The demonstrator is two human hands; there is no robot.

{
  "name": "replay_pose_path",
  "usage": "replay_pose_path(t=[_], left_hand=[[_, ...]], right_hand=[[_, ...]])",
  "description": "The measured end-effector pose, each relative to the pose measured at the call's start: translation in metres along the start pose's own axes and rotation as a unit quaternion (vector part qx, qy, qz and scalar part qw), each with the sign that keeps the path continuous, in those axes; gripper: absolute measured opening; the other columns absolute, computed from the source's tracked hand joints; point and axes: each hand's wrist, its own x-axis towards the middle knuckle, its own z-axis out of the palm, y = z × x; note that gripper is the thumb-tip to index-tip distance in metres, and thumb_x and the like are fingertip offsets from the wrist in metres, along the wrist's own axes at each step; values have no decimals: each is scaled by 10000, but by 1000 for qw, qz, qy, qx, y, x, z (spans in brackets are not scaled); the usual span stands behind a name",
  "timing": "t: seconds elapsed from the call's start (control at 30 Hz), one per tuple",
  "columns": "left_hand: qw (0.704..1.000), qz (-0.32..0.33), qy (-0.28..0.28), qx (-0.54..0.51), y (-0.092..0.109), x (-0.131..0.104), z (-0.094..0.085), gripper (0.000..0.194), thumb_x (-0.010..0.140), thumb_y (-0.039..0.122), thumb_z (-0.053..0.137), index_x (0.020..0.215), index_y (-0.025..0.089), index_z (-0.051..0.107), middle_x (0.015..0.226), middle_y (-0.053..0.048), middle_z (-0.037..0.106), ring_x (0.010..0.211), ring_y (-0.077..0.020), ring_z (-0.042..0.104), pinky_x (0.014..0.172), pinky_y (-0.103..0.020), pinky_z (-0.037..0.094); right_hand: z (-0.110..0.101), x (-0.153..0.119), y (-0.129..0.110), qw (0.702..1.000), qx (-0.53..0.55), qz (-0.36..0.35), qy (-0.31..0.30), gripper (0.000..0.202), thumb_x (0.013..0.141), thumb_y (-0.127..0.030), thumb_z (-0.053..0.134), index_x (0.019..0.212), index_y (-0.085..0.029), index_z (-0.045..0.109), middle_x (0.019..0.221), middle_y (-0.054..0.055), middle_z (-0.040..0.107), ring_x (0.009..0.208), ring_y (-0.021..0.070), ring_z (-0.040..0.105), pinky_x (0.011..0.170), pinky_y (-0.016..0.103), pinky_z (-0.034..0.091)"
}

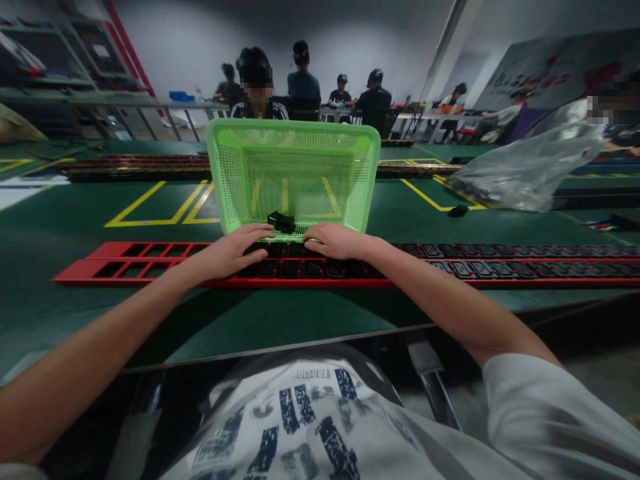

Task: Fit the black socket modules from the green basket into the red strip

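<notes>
My left hand (233,252) rests over two parallel red slotted strips (220,283), fingers stretched toward the basket and thumb apart from them. Nothing shows in its grasp. Bent inward, the fingers of my right hand (335,241) lie close together at the basket's near bottom rim, above the strips; whatever they hold, if anything, is hidden. Black square pieces (314,268) fill the strips' slots between my hands and to the right, while slots at the left end are bare. The light green mesh basket (373,167) tilts open toward me, with a few small black parts (281,222) inside.
A clear plastic bag (530,167) with dark contents lies at the right, near a small black piece (458,211). Long dark strips (140,167) lie behind the basket. Yellow tape marks the green table (300,313). A person (257,87) sits opposite; others work farther back.
</notes>
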Motion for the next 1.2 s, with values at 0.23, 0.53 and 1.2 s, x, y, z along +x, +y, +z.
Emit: replay_pose_path(t=[0.23, 0.53, 1.2], left_hand=[[1000, -10, -17, 24, -3, 15, 7, 717, 1139, 590, 243, 1713, 201, 425, 1852, -125, 308, 1734, -309, 246, 1417, -567, 194], [998, -21, 36, 44, -3, 20, 12, 706, 1119, 627, 288, 1558, 163, 588, 1521, -195, 627, 1439, -348, 566, 1287, -592, 409], [995, -96, 29, 9, -23, 18, 20, 642, 1121, 580, 338, 1574, 191, 572, 1699, -213, 412, 1620, -406, 394, 1346, -658, 327]], right_hand=[[-1, -1, -2, 1000, 7, 2, 6, 262, 1118, -287, 552, 1131, -155, 777, 1171, 149, 795, 1049, 263, 703, 925, 365, 500], [0, -1, 0, 1000, -10, -9, -6, 299, 1146, -303, 500, 1152, -150, 757, 1174, 145, 780, 1068, 260, 687, 952, 371, 497], [2, 0, 4, 1000, -8, -18, -9, 316, 1144, -307, 472, 1155, -147, 744, 1189, 156, 764, 1080, 265, 664, 986, 382, 494]])
